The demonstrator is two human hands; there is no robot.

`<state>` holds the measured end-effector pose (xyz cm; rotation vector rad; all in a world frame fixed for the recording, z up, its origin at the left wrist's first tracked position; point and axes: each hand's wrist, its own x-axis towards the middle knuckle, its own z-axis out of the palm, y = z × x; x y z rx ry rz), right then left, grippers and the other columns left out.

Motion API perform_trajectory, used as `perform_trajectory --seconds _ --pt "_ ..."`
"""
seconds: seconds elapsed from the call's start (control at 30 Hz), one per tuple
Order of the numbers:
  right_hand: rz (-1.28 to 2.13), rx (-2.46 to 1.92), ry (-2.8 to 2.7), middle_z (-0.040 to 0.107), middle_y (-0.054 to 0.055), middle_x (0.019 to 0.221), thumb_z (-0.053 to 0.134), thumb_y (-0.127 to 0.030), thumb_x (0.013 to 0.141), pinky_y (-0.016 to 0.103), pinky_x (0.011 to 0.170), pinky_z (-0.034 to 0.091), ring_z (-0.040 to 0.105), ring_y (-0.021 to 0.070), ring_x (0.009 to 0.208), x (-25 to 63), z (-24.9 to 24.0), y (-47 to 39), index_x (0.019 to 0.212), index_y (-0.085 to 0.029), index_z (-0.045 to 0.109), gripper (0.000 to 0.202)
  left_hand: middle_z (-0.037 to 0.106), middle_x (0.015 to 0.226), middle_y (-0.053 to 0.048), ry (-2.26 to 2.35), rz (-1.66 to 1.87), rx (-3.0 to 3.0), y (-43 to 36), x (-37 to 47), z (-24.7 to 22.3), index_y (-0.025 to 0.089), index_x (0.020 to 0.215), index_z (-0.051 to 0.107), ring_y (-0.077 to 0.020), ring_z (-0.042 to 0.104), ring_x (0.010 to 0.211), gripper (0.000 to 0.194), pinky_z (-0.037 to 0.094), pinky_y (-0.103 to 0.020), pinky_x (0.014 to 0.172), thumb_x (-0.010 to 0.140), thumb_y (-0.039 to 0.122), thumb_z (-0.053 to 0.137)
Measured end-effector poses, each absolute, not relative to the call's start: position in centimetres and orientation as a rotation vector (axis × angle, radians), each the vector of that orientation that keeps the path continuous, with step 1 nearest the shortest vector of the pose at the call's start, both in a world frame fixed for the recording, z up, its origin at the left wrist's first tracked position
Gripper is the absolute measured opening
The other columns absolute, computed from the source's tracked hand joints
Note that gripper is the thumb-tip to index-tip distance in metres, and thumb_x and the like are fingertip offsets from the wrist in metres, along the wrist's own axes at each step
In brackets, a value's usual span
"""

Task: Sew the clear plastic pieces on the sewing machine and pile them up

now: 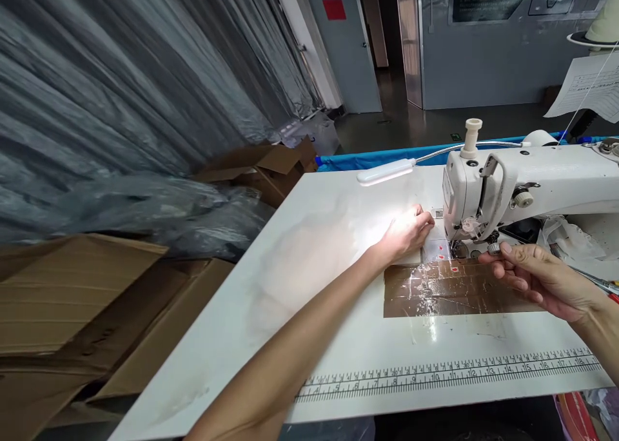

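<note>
A white sewing machine (546, 180) stands at the right of the white table. My left hand (409, 231) is just left of its needle area, fingers curled together under the bright lamp; what they hold, if anything, is hidden. Right of the needle, my right hand (536, 273) pinches a small ribbed metal knob (494, 249) between thumb and forefinger, the other fingers loosely bent. Brown tape (425, 293) covers the tabletop in front of the needle, below both hands. A clear plate with small red marks (434, 251) lies between the hands.
A lamp (387, 172) on a bendable neck hangs over the table (300, 260). A printed ruler (445, 376) runs along the front edge. Scissors (602, 282) and a clear plastic bag (570, 238) lie at the right. Cardboard boxes (72, 293) stand left of the table.
</note>
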<state>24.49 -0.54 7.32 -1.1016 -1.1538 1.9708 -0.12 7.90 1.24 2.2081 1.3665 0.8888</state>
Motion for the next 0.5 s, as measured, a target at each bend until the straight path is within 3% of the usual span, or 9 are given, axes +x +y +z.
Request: perform_trajectory --seconds 0.17,0.3,0.5 --pt "1.964 -1.117 -1.366 0.058 0.005 0.067 0.075 -0.072 0.062 0.014 0.032 0.028 0.041 0.0049 0.048 25.4 6.6 -0.5 0.077 -0.013 0.072 0.061 0.06 0.066 -0.002 1.32 1.032 1.659 5.5 0.6 0.8 0.017 0.08 0.061 -0.0156 0.061 0.061 0.008 0.053 -0.029 0.06 0.084 0.023 0.059" --pt "1.753 -1.362 -1.448 0.063 0.007 0.076 0.077 -0.071 0.058 0.015 0.038 0.036 0.046 0.0069 0.055 25.9 5.9 0.4 0.074 -0.014 0.07 0.059 0.067 0.078 -0.006 1.264 1.113 1.232 4.5 0.8 0.7 0.012 0.083 0.06 -0.0142 0.069 0.072 0.011 0.06 -0.03 0.075 0.086 0.023 0.059" --pt "1.516 -1.538 -1.288 0.063 0.005 0.077 0.077 -0.072 0.045 0.018 0.041 0.036 0.046 0.0083 0.056 24.9 3.4 1.6 0.076 -0.016 0.065 0.065 0.068 0.071 -0.003 1.216 1.135 0.873 4.5 0.8 1.1 0.011 0.084 0.058 -0.0138 0.071 0.064 0.022 0.061 -0.029 0.074 0.073 0.01 0.076"
